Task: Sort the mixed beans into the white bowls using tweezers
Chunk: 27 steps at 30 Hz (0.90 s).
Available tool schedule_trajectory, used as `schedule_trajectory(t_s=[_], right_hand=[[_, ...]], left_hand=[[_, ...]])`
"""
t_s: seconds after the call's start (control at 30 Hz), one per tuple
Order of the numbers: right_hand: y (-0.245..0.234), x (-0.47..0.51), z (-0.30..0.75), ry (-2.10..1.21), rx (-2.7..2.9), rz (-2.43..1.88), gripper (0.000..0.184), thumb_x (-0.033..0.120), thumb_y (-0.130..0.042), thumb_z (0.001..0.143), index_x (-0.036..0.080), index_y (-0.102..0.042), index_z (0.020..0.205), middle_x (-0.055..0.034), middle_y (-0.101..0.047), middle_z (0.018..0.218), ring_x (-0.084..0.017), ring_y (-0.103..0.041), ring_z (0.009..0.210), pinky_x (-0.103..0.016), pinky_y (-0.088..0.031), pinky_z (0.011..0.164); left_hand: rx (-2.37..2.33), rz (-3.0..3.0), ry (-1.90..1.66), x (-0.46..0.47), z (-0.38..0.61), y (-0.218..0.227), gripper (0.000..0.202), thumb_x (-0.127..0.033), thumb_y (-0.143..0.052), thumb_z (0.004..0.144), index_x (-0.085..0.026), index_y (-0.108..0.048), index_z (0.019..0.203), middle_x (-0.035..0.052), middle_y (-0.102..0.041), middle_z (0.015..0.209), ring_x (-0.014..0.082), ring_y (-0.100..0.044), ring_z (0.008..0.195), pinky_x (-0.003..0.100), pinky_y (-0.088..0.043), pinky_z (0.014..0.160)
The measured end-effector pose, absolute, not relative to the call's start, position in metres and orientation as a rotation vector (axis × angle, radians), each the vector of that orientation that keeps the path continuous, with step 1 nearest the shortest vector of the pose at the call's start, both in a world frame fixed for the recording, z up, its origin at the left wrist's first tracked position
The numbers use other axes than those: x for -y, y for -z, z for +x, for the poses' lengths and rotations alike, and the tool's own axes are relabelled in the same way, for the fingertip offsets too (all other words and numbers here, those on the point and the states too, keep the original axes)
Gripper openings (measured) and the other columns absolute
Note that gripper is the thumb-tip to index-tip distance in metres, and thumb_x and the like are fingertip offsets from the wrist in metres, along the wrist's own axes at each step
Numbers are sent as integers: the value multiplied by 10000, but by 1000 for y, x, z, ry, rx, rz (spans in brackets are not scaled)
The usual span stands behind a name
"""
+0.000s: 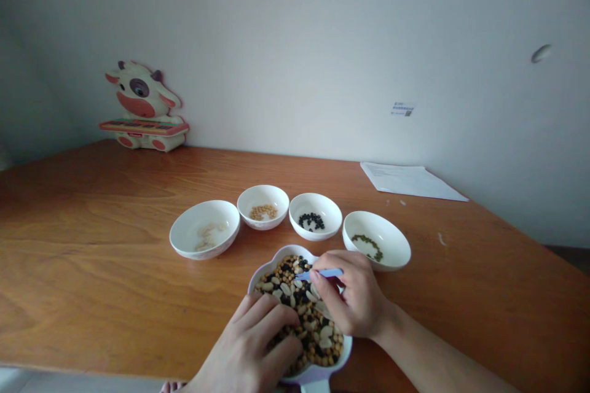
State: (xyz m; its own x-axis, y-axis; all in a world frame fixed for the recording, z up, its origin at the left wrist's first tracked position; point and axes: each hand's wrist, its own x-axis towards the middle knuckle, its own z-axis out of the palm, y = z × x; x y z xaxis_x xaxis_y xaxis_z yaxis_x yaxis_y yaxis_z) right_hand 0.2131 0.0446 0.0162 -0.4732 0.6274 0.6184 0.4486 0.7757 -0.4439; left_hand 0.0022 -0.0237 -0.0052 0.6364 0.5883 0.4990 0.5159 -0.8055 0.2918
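1. Left hand (246, 347) rests curled on the mixed beans (313, 313); right hand (353, 295) pinches slim blue plastic tweezers (326, 273), their long axis lying nearly level, tips pointing left into the beans;
2. The hands stand apart, on either side of the scalloped white bowl (261, 276), right hand nearer its far rim;
3. Four round white bowls (316, 232) sit beyond, on the orange-brown wooden counter (92, 245).
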Motion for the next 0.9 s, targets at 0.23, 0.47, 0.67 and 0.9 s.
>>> schedule_trajectory(t_s=[0.23,0.47,0.67,0.9], right_hand=[[-15,-46,213,-298,2158,-797,213,209,-509,886,186,-544,677,-19,-584,586,-150,-553,545,-288,-395,561],[-16,-46,213,-299,2170,-805,211,207,-517,883,183,-572,680,-27,-615,593,-156,-574,549,-286,-407,557],[-18,-46,212,-274,2170,-775,207,197,-515,890,179,-592,698,-30,-629,600,-159,-585,551,-284,-411,557],[-17,-45,212,-257,2175,-766,201,197,-512,892,185,-584,705,-26,-627,597,-154,-577,548,-283,-403,552]], left_hand=[[-928,2700,-889,22,3,6,546,-523,-240,1057,-177,-622,876,68,-642,973,214,-537,845,382,-471,788],[-954,2706,-869,23,3,7,433,-513,-382,1036,-186,-621,882,53,-644,984,215,-550,860,368,-481,800],[-937,2701,-898,23,4,7,528,-524,-257,1054,-179,-603,853,60,-632,950,208,-542,839,362,-474,796],[-944,2710,-880,23,3,5,425,-499,-395,1037,-179,-621,871,61,-645,976,212,-547,857,368,-489,794]])
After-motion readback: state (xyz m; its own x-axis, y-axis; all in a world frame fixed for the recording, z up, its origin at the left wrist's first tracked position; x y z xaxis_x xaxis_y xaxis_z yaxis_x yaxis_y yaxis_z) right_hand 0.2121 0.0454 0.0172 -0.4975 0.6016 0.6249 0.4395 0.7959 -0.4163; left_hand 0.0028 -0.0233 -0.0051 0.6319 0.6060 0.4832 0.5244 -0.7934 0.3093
